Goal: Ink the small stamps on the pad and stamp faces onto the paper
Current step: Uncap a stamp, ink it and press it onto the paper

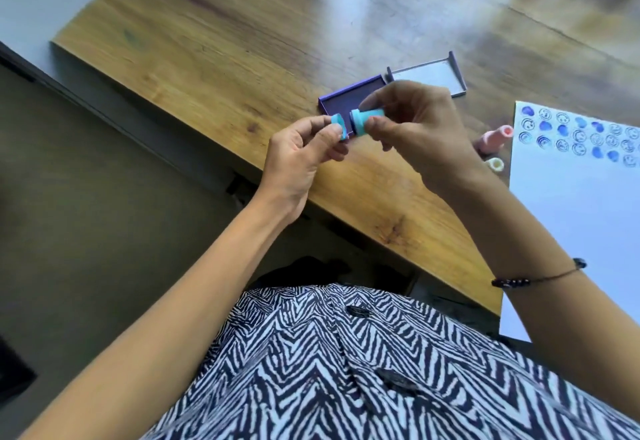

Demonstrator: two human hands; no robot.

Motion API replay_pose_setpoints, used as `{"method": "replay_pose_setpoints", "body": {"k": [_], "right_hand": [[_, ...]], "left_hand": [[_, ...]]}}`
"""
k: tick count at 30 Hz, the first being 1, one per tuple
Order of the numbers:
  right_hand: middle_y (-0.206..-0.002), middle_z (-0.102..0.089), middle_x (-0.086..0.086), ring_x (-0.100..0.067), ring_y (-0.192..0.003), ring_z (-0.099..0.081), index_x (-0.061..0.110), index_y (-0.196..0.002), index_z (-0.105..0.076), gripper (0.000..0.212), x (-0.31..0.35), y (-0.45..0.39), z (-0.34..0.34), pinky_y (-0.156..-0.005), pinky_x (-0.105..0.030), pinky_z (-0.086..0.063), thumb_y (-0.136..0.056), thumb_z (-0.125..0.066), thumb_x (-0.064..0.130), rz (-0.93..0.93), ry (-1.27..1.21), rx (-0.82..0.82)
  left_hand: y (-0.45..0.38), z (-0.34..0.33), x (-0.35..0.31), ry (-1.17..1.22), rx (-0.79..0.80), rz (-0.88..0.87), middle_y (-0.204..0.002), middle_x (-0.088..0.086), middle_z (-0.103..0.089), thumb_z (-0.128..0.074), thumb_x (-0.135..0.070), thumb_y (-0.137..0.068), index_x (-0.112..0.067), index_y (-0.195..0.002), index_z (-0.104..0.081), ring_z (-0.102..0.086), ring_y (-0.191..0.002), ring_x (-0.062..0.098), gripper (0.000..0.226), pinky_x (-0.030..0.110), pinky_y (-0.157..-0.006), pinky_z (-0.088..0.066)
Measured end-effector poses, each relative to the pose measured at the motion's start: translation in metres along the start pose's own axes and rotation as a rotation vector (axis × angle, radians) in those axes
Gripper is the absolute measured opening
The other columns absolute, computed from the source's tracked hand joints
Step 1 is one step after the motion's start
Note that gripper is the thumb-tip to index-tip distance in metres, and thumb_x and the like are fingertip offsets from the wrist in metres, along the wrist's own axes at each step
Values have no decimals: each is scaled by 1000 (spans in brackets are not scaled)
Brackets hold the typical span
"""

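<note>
My right hand pinches a small teal stamp, held sideways above the table's near edge. My left hand holds the stamp's teal cap, a small gap apart from the stamp's end. Just behind both lies the open purple ink pad, partly hidden by my fingers. At the right lies the white paper, with several rows of blue stamped faces and blots along its far edge.
The ink pad's lid lies open beside the pad. A pink stamp and a pale yellow stamp lie between my right wrist and the paper. The wooden table stretches beyond; its near edge runs diagonally under my forearms.
</note>
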State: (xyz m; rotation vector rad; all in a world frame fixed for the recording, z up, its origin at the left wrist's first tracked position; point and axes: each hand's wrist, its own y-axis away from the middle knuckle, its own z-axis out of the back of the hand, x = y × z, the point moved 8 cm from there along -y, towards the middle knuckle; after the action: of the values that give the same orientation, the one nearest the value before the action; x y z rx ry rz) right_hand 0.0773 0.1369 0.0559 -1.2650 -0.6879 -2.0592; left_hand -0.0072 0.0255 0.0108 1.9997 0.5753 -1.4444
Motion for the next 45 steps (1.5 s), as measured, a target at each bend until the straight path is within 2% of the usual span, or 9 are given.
{"method": "replay_pose_setpoints", "body": {"k": [3,7,12,15,20,25,27,31,45], "right_hand": [[-68,-55,4,-9,-61,-47,9,-86,-68,18,17,-10,8,-58,-18,-35,-73,-60,-1,141,347,-90],[-105,-61,-19,-33,-94,-56,5,-96,-68,27,27,-42,-4,-75,-35,-42,-76,-52,-2,233,630,-46],[-104,-62,-20,-34,-99,-51,-1,-94,-61,20,18,-43,-45,-65,-35,-35,-78,-49,-1,413,970,112],[-97,-61,-21,-33,-92,-51,-2,-88,-59,17,17,-43,-46,-61,-33,-30,-76,-48,3,473,981,80],[-101,-60,-20,-35,-93,-52,0,-91,-57,19,16,-41,-47,-63,-38,-40,-79,-52,14,480,981,89],[-99,-67,-16,-35,-91,-59,9,-90,-69,22,21,-57,-27,-70,-37,-44,-72,-56,5,363,828,137],[-96,-69,-17,-35,-88,-61,10,-88,-70,23,29,-60,-17,-69,-37,-46,-70,-55,5,379,771,48],[-100,-61,-19,-36,-91,-55,3,-92,-61,18,15,-43,-35,-67,-39,-44,-79,-50,3,411,905,56],[-104,-61,-19,-39,-90,-55,7,-93,-65,20,13,-49,-30,-66,-36,-40,-77,-54,4,341,852,98]], "left_hand": [[-5,10,1,-1,-47,-7,-75,6,-60,-55,-5,-86,-12,-87,-58,-57,-62,10,8,16,-62,-50],[-16,17,4,-24,-120,-42,-78,3,-62,-60,-6,-84,-14,-86,-59,-57,-69,11,9,19,-71,-50],[-18,19,12,-59,-155,-65,-84,-2,-63,-63,-11,-82,-17,-88,-60,-58,-74,4,9,17,-74,-49],[-19,19,9,-116,-160,-97,-85,-5,-63,-63,-15,-81,-17,-90,-60,-59,-76,0,10,15,-74,-49],[-17,16,7,-163,-144,-123,-86,-6,-62,-62,-15,-82,-14,-94,-59,-59,-81,4,13,19,-79,-50],[-15,18,8,-157,-166,-148,-87,-2,-61,-61,-11,-83,-7,-99,-58,-58,-82,8,17,25,-83,-49],[-14,19,8,-171,-181,-159,-87,-3,-61,-61,-11,-83,-6,-100,-57,-59,-79,5,18,21,-80,-49],[-14,16,6,-228,-176,-183,-86,-8,-61,-62,-15,-83,-8,-100,-57,-59,-75,-5,19,13,-74,-49],[-10,14,6,-274,-170,-186,-86,-7,-61,-62,-16,-83,-13,-96,-58,-58,-77,0,14,14,-74,-49]]}}
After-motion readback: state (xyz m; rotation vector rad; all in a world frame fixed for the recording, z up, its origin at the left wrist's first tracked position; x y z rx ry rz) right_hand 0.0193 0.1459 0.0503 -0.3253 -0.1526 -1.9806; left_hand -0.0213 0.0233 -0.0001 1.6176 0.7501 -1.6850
